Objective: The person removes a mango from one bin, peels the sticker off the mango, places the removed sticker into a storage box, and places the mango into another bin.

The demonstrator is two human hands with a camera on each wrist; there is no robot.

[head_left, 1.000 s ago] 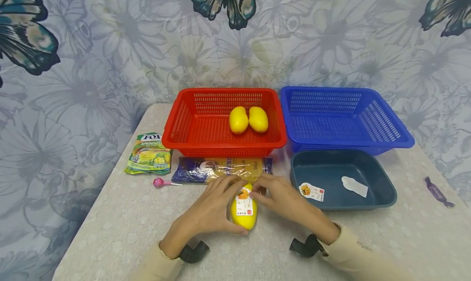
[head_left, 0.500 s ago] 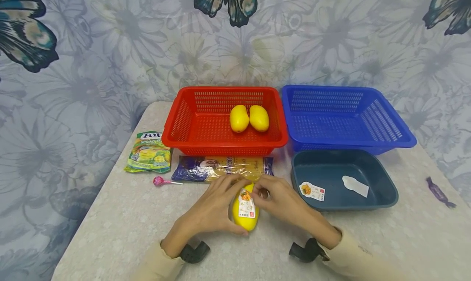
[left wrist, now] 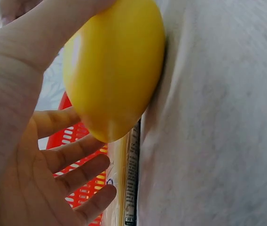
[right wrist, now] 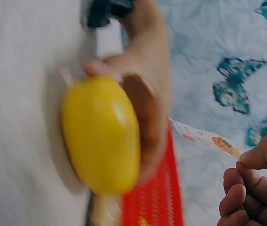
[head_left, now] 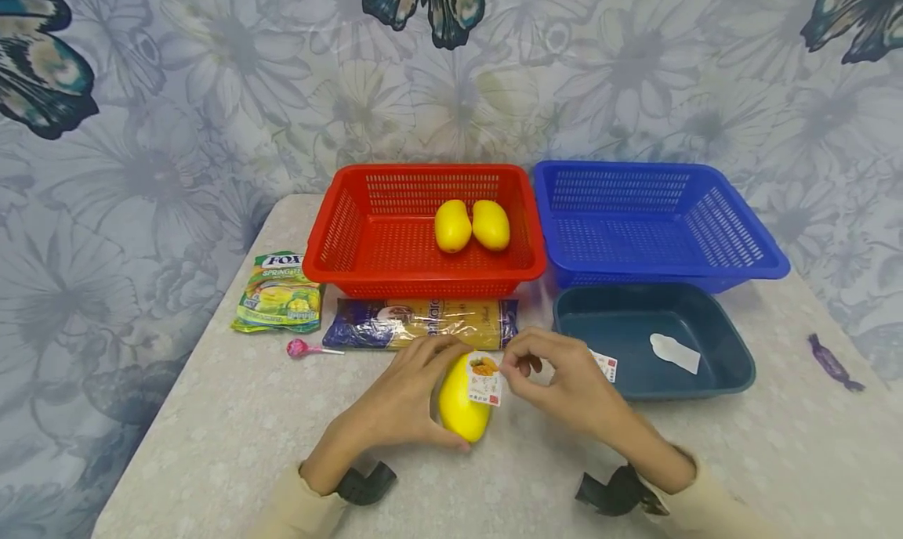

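A yellow mango (head_left: 462, 414) lies on the table in front of the pasta pack. My left hand (head_left: 402, 402) grips it from the left, thumb at the near end and forefinger at the far end. Between thumb and forefinger my right hand (head_left: 564, 378) pinches the edge of a printed sticker (head_left: 484, 394). The right wrist view shows this sticker (right wrist: 204, 136) lifted clear of the fruit, with a bare mango (right wrist: 100, 136) beside it. In the left wrist view, the other left fingers (left wrist: 77, 155) spread past the mango's end.
Two mangoes (head_left: 453, 227) sit in a red basket (head_left: 423, 276); a blue basket (head_left: 666, 269) stands beside it. A dark tray (head_left: 734, 374) holds a white paper piece (head_left: 673, 352) and a partly hidden sticker (head_left: 605, 365). Around are a pasta pack (head_left: 451, 320), candy bag (head_left: 278, 296), lollipop (head_left: 299, 348) and wrapped candy (head_left: 832, 363).
The sticker has come off the mango's top and moved right in my right hand's pinch. My left hand has kept its grip on the mango, which is tilted slightly more.
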